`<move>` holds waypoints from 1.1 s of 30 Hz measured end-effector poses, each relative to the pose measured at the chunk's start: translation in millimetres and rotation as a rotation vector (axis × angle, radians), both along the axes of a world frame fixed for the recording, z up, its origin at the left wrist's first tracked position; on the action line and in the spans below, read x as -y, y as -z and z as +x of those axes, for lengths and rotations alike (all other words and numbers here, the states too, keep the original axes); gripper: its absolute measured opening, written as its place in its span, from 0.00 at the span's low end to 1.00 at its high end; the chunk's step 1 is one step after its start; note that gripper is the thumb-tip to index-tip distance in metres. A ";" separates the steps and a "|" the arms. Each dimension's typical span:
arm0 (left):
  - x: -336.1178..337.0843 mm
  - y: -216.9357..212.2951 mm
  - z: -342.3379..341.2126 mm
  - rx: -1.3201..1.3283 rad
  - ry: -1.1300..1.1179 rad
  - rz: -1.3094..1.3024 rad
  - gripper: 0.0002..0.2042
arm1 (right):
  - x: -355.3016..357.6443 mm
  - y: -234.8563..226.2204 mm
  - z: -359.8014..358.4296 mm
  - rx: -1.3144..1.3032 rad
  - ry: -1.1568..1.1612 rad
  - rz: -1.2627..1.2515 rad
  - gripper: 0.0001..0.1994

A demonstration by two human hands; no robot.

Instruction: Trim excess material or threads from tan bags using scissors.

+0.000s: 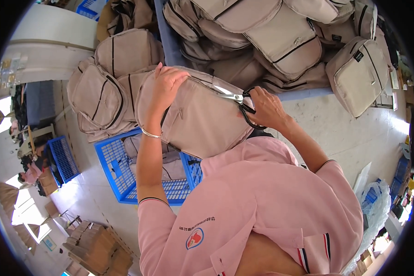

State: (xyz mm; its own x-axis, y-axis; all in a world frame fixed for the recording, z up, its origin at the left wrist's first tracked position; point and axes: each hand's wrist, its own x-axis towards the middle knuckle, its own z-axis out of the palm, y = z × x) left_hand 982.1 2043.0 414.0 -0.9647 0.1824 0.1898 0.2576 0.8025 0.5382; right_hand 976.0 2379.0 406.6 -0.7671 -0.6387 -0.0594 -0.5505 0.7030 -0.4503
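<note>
A beige backpack with black zips lies across my lap. My left hand rests at its upper left edge, fingers stretched and thumb raised, the palm against the fabric; a bracelet is on that wrist. In my right hand is a pair of scissors with black handles, my fingers in the loops. The metal blades point left along the bag's top seam and look parted. Whether a thread lies between them is too small to tell.
A blue-grey bin heaped with beige backpacks stands ahead. More backpacks are piled at the left. Below them sits a blue plastic crate with bags inside. One backpack hangs over the bin's right corner. Cardboard is stacked at lower left.
</note>
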 end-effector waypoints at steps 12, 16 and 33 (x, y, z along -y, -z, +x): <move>2.9 4.9 -0.1 0.038 -0.022 0.029 0.06 | 18.4 0.9 7.3 0.102 0.030 0.026 0.29; -1.6 4.2 -9.2 0.021 0.033 0.004 0.06 | 15.1 19.5 11.0 0.103 0.076 0.009 0.28; -52.4 7.7 -26.0 0.074 0.314 -0.102 0.04 | -12.4 74.5 99.3 0.107 0.333 -0.162 0.25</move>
